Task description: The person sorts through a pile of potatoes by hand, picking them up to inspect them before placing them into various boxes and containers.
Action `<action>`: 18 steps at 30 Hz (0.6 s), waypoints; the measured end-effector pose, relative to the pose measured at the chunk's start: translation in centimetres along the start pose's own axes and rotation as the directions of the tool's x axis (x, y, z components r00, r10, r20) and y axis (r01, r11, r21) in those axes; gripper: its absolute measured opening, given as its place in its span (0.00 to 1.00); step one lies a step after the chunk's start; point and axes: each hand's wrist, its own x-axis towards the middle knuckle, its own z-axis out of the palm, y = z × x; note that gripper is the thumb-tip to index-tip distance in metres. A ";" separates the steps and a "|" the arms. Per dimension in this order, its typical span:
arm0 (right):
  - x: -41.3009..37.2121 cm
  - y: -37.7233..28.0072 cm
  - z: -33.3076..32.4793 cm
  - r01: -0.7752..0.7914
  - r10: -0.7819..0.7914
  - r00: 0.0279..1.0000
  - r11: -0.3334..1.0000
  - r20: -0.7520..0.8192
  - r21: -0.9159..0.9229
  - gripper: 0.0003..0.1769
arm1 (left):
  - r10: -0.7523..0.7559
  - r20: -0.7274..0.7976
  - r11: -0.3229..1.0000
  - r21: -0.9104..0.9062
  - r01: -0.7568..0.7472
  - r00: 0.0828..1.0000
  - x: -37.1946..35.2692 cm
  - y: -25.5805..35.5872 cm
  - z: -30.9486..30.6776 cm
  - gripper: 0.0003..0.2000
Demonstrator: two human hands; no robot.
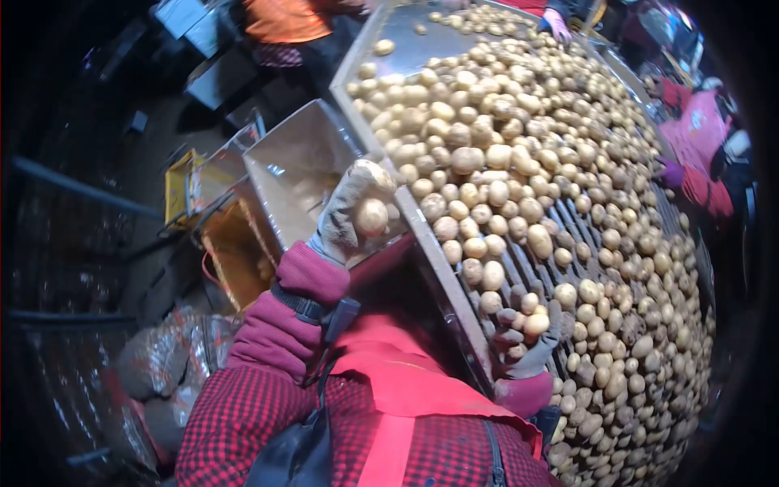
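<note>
Darkness swallows the room's edges, leaving the floor (81,211) at left too dim to read. One table (442,268) fills the right side — its far end cut off above — and bears potatoes (479,158), far too many to count, over bars (513,264) mostly hidden beneath them. Three other people show: one in orange (284,20), cropped at the top; one at the far end, little more than a glove (557,24); one in pink (698,134) at right, blurred. Beside the table stand one bin (280,154) and two crates (230,252), their contents unclear. My left hand (355,207), near the rim, is curled round one plain potato — whether the pale shape above is another, I cannot tell. My right hand (526,329) cups two small ones; fingers hide any beneath.
</note>
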 end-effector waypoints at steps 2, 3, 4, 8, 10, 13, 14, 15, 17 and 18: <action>0.2 0.0 -0.2 -0.026 0.024 0.999 0.999 0.026 0.046 0.29 | -0.003 -0.025 0.998 -0.067 0.001 1.000 -2.2 -0.8 -3.0 0.34; 0.1 0.3 0.0 0.004 -0.005 1.000 1.000 0.028 0.027 0.29 | 0.003 -0.057 0.994 -0.109 -0.009 0.998 -3.3 -1.3 -4.8 0.34; -0.1 0.6 0.4 0.006 -0.006 1.000 0.999 -0.002 0.036 0.30 | 0.007 -0.087 0.988 -0.152 -0.020 0.996 -4.3 -1.5 -6.6 0.34; 0.2 0.4 1.0 -0.118 0.117 0.983 0.993 0.138 0.003 0.30 | 0.045 -0.406 0.991 -0.095 -0.091 0.913 -7.4 -1.9 -12.3 0.33; 1.5 1.5 1.1 -0.183 0.171 0.946 0.983 0.275 0.017 0.28 | 0.061 -0.411 0.991 -0.086 -0.105 0.910 -8.2 -2.1 -15.2 0.33; 2.8 3.8 4.4 -0.202 0.206 0.953 0.978 0.223 -0.042 0.24 | 0.235 -0.394 0.970 0.146 -0.192 0.888 -9.4 -0.7 -16.2 0.32; 3.1 4.7 5.9 -0.172 0.182 0.975 0.981 0.124 -0.090 0.23 | 0.251 -0.412 0.968 0.108 -0.227 0.876 -9.6 -0.7 -16.9 0.32; 4.2 5.1 5.5 -0.272 0.280 0.930 0.960 0.239 -0.066 0.23 | 0.267 -0.430 0.962 0.072 -0.262 0.863 -10.0 -0.7 -17.8 0.32; 4.4 6.7 6.5 -0.233 0.262 0.941 0.961 0.215 -0.152 0.26 | 0.239 -0.457 0.964 0.008 -0.265 0.857 -11.5 0.0 -18.5 0.32; 4.6 7.4 7.1 -0.212 0.251 0.945 0.958 0.208 -0.192 0.28 | 0.203 -0.502 0.963 -0.056 -0.265 0.841 -12.2 0.3 -18.9 0.33</action>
